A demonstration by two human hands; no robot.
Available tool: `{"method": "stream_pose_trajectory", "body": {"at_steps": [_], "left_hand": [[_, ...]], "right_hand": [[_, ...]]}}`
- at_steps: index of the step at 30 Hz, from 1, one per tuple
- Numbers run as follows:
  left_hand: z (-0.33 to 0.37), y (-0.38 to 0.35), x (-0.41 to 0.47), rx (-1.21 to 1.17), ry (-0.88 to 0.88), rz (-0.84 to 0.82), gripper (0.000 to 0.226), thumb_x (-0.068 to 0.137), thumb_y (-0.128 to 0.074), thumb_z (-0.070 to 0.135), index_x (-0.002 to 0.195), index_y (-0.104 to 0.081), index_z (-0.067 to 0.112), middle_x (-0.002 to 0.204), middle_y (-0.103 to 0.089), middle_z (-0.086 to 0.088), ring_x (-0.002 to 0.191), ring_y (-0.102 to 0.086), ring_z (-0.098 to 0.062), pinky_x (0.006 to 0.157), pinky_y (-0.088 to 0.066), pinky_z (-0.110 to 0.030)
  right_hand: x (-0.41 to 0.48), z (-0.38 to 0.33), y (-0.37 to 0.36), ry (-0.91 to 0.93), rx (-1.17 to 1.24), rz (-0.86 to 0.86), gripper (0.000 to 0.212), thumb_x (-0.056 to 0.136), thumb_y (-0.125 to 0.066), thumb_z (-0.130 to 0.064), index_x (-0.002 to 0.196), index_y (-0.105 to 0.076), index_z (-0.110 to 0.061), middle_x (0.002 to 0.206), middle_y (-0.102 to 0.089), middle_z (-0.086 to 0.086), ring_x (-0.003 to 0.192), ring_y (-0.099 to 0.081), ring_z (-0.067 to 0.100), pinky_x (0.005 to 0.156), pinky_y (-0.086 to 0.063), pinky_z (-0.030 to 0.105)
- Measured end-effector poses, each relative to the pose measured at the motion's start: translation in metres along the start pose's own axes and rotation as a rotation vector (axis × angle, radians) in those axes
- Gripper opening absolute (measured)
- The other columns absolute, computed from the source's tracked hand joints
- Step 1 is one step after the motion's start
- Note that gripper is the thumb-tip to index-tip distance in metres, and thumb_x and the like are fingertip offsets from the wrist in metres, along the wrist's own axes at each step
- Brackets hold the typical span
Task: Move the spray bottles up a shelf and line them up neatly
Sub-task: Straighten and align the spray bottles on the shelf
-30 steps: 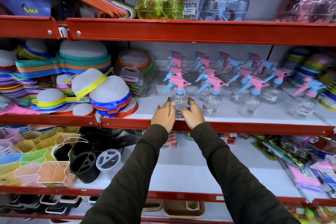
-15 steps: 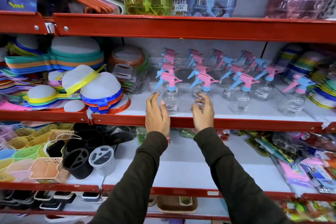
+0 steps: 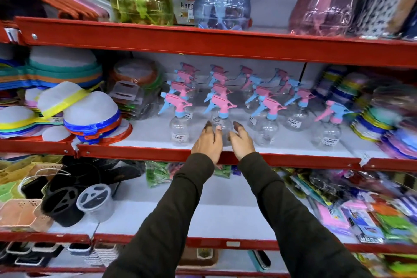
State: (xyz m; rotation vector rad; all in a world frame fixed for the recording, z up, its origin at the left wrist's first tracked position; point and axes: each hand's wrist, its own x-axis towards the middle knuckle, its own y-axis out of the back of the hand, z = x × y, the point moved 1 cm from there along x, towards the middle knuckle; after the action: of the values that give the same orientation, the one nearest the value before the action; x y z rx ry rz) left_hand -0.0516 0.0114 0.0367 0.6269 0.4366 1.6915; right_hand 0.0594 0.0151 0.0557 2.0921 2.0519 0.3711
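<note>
Hands: left [image 3: 208, 142], right [image 3: 242, 141] open-palmed, flanking front spray bottle [image 3: 222, 119] on shelf [image 3: 144, 151], not gripping.

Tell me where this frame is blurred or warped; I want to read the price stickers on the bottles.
Head view: the clear plastic spray bottles with pink-and-blue triggers are fairly sharp, but their stickers are too small to read; the stacked coloured packets at the right edge are motion-smeared; the red metal shelf rail bows from the wide lens; both hands are slightly soft.
</note>
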Motion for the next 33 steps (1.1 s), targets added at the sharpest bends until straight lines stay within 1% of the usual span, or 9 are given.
{"method": "stream_pose_trajectory", "body": {"at_steps": [4, 16, 19, 23, 24, 27, 29, 31, 33], "left_hand": [[-0.002, -0.001, 0.003, -0.033, 0.007, 0.003, 0.061, 0.106, -0.022, 0.044, 0.155, -0.029, 0.009, 0.160, -0.034, -0.016, 0.146, -0.034, -0.030, 0.121, -0.025, -0.036], [0.001, -0.005, -0.008, 0.019, -0.003, 0.033, 0.059, 0.106, -0.023, 0.044, 0.157, -0.023, 0.014, 0.161, -0.032, -0.012, 0.145, -0.035, -0.028, 0.116, -0.028, -0.034], [0.000, -0.010, -0.018, 0.060, -0.041, 0.168, 0.054, 0.106, -0.028, 0.039, 0.155, -0.027, 0.016, 0.159, -0.035, -0.009, 0.140, -0.042, -0.027, 0.108, -0.035, -0.033], [0.006, -0.025, -0.036, -0.027, -0.204, 0.415, 0.042, 0.104, -0.033, 0.033, 0.141, -0.046, 0.019, 0.142, -0.051, -0.002, 0.125, -0.052, -0.018, 0.102, -0.043, -0.029], [0.010, -0.029, -0.038, -0.039, -0.243, 0.436, 0.041, 0.103, -0.032, 0.034, 0.138, -0.049, 0.019, 0.138, -0.054, -0.001, 0.124, -0.053, -0.016, 0.102, -0.043, -0.028], [0.032, -0.051, -0.042, -0.060, -0.308, 0.387, 0.041, 0.103, -0.031, 0.035, 0.136, -0.052, 0.020, 0.135, -0.056, 0.001, 0.123, -0.052, -0.012, 0.101, -0.036, -0.018], [0.044, -0.063, -0.039, -0.054, -0.301, 0.296, 0.043, 0.104, -0.030, 0.036, 0.141, -0.048, 0.022, 0.141, -0.053, 0.000, 0.127, -0.049, -0.012, 0.104, -0.034, -0.020], [0.058, -0.078, -0.031, -0.035, -0.277, 0.194, 0.046, 0.106, -0.031, 0.034, 0.148, -0.042, 0.019, 0.149, -0.048, -0.004, 0.135, -0.045, -0.018, 0.110, -0.033, -0.025], [0.071, -0.090, -0.022, -0.035, -0.223, 0.104, 0.050, 0.107, -0.030, 0.032, 0.153, -0.034, 0.014, 0.156, -0.040, -0.009, 0.142, -0.039, -0.023, 0.114, -0.027, -0.027]], "right_hand": [[0.002, 0.006, 0.007, 0.017, -0.041, -0.054, 0.052, 0.101, -0.040, -0.017, 0.152, -0.032, -0.013, 0.159, -0.035, 0.007, 0.144, -0.037, 0.024, 0.114, -0.028, 0.028], [-0.001, 0.014, 0.016, 0.077, -0.002, -0.037, 0.048, 0.099, -0.045, -0.016, 0.147, -0.041, -0.015, 0.151, -0.045, 0.007, 0.133, -0.048, 0.023, 0.104, -0.035, 0.025], [-0.005, 0.021, 0.022, 0.123, 0.093, 0.071, 0.037, 0.097, -0.048, -0.010, 0.133, -0.054, -0.017, 0.141, -0.054, 0.007, 0.115, -0.054, 0.016, 0.100, -0.041, 0.024], [-0.013, 0.034, 0.042, 0.179, 0.205, 0.235, 0.030, 0.092, -0.051, -0.004, 0.113, -0.064, -0.023, 0.124, -0.062, 0.004, 0.108, -0.060, 0.021, 0.100, -0.051, 0.041], [-0.014, 0.037, 0.050, 0.188, 0.226, 0.282, 0.030, 0.092, -0.051, -0.003, 0.112, -0.064, -0.022, 0.123, -0.061, 0.004, 0.104, -0.061, 0.019, 0.099, -0.052, 0.037], [-0.011, 0.045, 0.079, 0.196, 0.210, 0.397, 0.032, 0.092, -0.050, -0.002, 0.119, -0.060, -0.014, 0.125, -0.052, 0.008, 0.093, -0.055, 0.004, 0.086, -0.043, 0.007], [-0.005, 0.049, 0.093, 0.167, 0.199, 0.390, 0.037, 0.093, -0.049, -0.003, 0.128, -0.056, -0.012, 0.130, -0.046, 0.009, 0.097, -0.053, 0.011, 0.093, -0.043, 0.014], [0.002, 0.053, 0.108, 0.118, 0.174, 0.333, 0.043, 0.094, -0.049, -0.007, 0.136, -0.051, -0.013, 0.139, -0.042, 0.010, 0.113, -0.051, 0.019, 0.107, -0.041, 0.031], [0.009, 0.052, 0.121, 0.072, 0.126, 0.252, 0.049, 0.094, -0.048, -0.012, 0.143, -0.044, -0.016, 0.147, -0.038, 0.009, 0.132, -0.043, 0.024, 0.116, -0.034, 0.040]]}}
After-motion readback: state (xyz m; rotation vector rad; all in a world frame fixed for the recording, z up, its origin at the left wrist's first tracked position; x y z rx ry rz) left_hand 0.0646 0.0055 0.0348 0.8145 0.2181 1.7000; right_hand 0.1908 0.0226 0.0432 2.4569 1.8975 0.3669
